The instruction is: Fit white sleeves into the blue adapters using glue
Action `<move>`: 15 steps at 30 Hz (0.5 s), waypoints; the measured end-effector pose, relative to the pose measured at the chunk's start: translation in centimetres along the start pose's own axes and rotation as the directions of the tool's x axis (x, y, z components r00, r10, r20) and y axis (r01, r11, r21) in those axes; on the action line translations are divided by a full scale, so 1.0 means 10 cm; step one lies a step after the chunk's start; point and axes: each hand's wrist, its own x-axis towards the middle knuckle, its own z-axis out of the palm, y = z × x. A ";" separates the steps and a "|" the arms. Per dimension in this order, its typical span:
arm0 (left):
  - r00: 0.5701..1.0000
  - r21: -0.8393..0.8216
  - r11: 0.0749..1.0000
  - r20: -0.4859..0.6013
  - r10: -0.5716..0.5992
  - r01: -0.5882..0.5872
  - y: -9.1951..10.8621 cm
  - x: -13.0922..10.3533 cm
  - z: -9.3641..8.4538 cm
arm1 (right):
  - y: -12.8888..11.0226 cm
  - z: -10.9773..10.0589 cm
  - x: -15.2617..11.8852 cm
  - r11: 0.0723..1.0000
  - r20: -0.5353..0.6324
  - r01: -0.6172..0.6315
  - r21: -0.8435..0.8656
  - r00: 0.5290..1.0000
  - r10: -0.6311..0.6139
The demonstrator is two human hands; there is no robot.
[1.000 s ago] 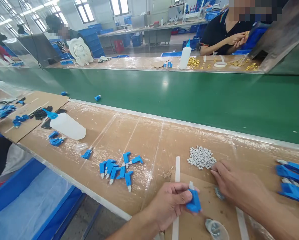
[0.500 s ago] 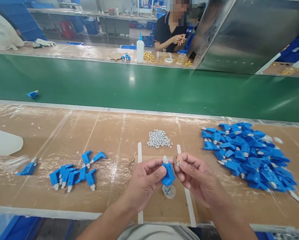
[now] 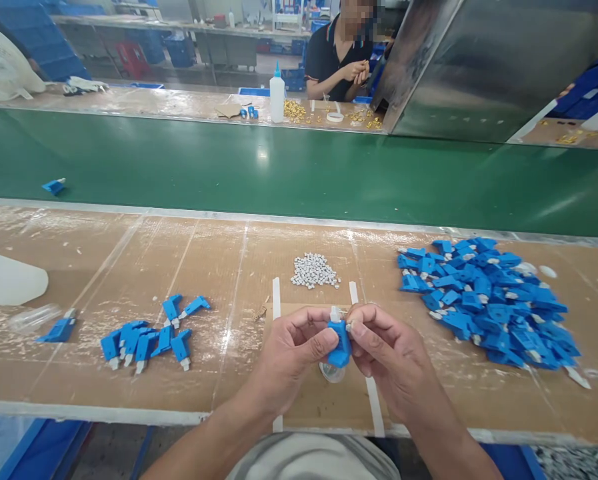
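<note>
My left hand (image 3: pixel 291 350) is closed on a blue plastic part (image 3: pixel 339 350) with a white tip pointing up. Between the thumb and forefinger of my right hand (image 3: pixel 393 347) is a small grey piece (image 3: pixel 349 327), held against the blue part's right side and mostly hidden by the fingers. Just below, partly covered by the blue part, stands a small clear cup (image 3: pixel 332 373). Beyond my hands lies a pile of small grey pieces (image 3: pixel 315 271). A large heap of similar blue parts (image 3: pixel 483 300) is on the right, and a smaller group (image 3: pixel 146 343) on the left.
A green conveyor belt (image 3: pixel 203 167) crosses behind the table, carrying one blue part (image 3: pixel 55 186). A white bottle (image 3: pixel 9 279) lies at the left edge. Across the belt, a co-worker (image 3: pixel 341 60) sits behind a squeeze bottle (image 3: pixel 277 97) and gold pieces (image 3: pixel 293 111).
My right fingers have brought the small grey piece leftward against the blue part. The view has shifted slightly. On the belt, the blue part appears a little farther left.
</note>
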 end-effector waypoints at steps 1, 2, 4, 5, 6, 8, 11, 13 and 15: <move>1.000 0.010 1.000 0.006 0.008 -0.009 0.00 0.00 0.00 | 0.01 -0.01 0.00 1.000 -0.004 0.007 -0.019 1.000 -0.008; 1.000 0.021 1.000 0.009 0.016 -0.016 0.00 0.00 0.00 | 0.01 -0.01 -0.01 0.999 -0.011 0.016 -0.043 1.000 -0.016; 0.999 0.045 0.998 0.004 0.033 -0.034 0.00 0.00 0.00 | 0.03 -0.02 -0.01 0.994 -0.025 0.035 -0.099 0.999 -0.037; 0.999 0.060 0.997 -0.006 0.044 -0.043 0.00 0.01 0.00 | 0.03 -0.02 -0.02 0.990 -0.029 0.048 -0.129 0.998 -0.052; 0.998 0.079 0.995 -0.018 0.055 -0.054 0.00 0.01 0.00 | 0.03 -0.01 -0.02 0.985 -0.033 0.066 -0.159 0.997 -0.072; 0.996 0.124 0.989 -0.042 0.083 -0.077 0.00 0.01 -0.01 | 0.02 0.02 -0.03 0.969 -0.039 0.104 -0.223 0.992 -0.116; 0.989 0.189 0.975 -0.068 0.132 -0.117 -0.02 0.01 -0.01 | 0.01 0.07 -0.04 0.936 -0.052 0.157 -0.316 0.982 -0.182; 0.982 0.230 0.963 -0.089 0.166 -0.142 -0.03 0.01 -0.02 | 0.01 0.10 -0.04 0.919 -0.062 0.185 -0.348 0.974 -0.219; 0.973 0.285 0.944 -0.108 0.202 -0.164 -0.04 0.01 -0.03 | 0.02 0.12 -0.03 0.911 -0.074 0.199 -0.361 0.968 -0.240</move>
